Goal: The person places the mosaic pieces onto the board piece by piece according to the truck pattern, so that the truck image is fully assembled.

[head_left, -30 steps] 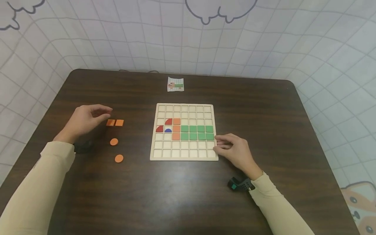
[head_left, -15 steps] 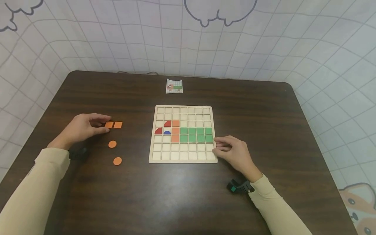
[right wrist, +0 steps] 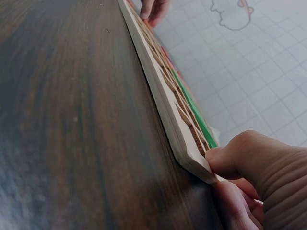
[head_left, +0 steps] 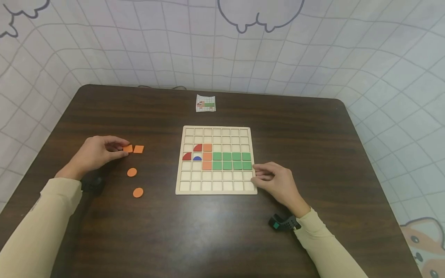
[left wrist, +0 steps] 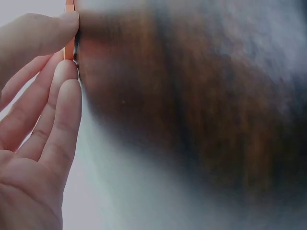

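My left hand (head_left: 95,156) pinches an orange square tile (head_left: 128,148) between thumb and fingertips at the table's left. In the left wrist view that held tile (left wrist: 69,45) shows edge-on. A second orange square tile (head_left: 138,149) lies just right of it, with two orange round tiles (head_left: 132,172) nearer the front. My right hand (head_left: 278,183) grips the right edge of a pale wooden grid board (head_left: 216,192); the right wrist view shows the thumb on the rim (right wrist: 180,148). Green squares (head_left: 226,161), orange squares (head_left: 207,156), red quarter-circles (head_left: 187,156) and a blue half-circle (head_left: 197,158) sit in its cells.
A small printed picture card (head_left: 206,104) lies behind the board. The dark wooden table (head_left: 194,239) reaches back to a grid-patterned cloth (head_left: 208,54). A black band with a green mark (head_left: 281,222) is at the right wrist.
My left hand has come down toward the front onto the left orange square tile and now pinches it. My right hand stays at the board's edge.
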The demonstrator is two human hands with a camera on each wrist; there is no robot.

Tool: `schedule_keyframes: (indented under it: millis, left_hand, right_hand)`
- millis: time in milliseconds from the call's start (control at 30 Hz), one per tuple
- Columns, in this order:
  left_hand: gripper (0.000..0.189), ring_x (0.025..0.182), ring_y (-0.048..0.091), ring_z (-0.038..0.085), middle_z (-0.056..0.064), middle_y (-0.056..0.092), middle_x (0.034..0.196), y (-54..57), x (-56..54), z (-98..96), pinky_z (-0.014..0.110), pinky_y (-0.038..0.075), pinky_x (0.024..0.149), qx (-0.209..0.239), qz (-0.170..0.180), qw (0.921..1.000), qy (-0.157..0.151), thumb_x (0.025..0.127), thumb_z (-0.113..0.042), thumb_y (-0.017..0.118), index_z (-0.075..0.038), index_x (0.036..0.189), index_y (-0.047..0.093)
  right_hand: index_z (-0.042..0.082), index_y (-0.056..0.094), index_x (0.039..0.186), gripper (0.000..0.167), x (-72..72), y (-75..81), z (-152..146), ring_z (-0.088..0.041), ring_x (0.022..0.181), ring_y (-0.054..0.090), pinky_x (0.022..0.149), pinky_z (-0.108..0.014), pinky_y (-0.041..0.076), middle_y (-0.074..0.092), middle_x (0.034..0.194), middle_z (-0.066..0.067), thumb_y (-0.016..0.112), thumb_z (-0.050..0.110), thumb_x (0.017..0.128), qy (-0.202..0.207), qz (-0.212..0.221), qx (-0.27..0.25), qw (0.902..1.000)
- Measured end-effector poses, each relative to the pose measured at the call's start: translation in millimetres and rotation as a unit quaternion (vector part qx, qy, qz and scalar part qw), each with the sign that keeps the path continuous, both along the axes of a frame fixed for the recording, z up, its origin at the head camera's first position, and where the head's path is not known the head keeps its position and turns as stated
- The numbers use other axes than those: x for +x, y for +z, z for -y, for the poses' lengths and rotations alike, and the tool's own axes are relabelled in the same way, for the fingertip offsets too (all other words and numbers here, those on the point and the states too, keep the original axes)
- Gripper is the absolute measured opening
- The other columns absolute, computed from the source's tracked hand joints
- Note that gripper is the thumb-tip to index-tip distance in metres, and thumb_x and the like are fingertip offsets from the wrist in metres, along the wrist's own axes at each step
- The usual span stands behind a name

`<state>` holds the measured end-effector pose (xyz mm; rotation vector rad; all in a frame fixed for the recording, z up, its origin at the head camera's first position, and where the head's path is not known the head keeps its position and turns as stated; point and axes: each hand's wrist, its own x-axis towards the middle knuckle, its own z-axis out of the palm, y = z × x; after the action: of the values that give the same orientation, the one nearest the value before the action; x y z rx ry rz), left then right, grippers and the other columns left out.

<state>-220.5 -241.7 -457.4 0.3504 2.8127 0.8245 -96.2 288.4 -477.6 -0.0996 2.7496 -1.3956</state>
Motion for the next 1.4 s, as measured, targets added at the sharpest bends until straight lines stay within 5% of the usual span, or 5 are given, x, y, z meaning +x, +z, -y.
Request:
schedule_keyframes:
  millis: [533, 833, 1400]
  left_hand:
    - [0.036, 0.084, 0.063, -0.004, 0.013, 0.077, 0.110, 12.7, 0.7, -3.3, 0.011, 0.048, 0.071, -0.008, -0.032, 0.9994, 0.001, 0.092, -0.025, 0.078, -0.009, 0.124, 0.074]
    - [0.038, 0.096, 0.070, 0.022, 0.014, 0.075, 0.113, 18.5, 3.7, -17.0, 0.010, 0.049, 0.073, 0.001, -0.021, 0.9997, -0.009, 0.091, -0.024, 0.079, -0.008, 0.126, 0.073]
    - [0.034, 0.099, 0.068, 0.021, 0.007, 0.073, 0.114, 24.0, 5.8, -58.6, 0.018, 0.053, 0.080, 0.018, -0.026, 0.9973, -0.066, 0.092, -0.020, 0.077, -0.012, 0.124, 0.075]
  right_hand:
    - [0.015, 0.076, 0.123, 0.036, -1.3, 2.5, -0.9, -0.004, 0.094, 0.077, 0.081, -0.017, 0.060, 0.075, 0.112, -0.005, 0.082, 0.020, 0.088, 0.004, 0.001, -0.002, 1.0000]
    - [0.014, 0.076, 0.123, 0.036, -0.7, 3.5, -0.4, -0.003, 0.094, 0.076, 0.082, -0.017, 0.060, 0.075, 0.112, -0.005, 0.082, 0.019, 0.087, 0.006, 0.000, -0.005, 1.0000]
    - [0.015, 0.076, 0.122, 0.035, -0.4, 2.2, -0.2, -0.008, 0.096, 0.077, 0.082, -0.017, 0.060, 0.075, 0.112, -0.003, 0.082, 0.019, 0.087, 0.005, -0.003, -0.002, 1.0000]
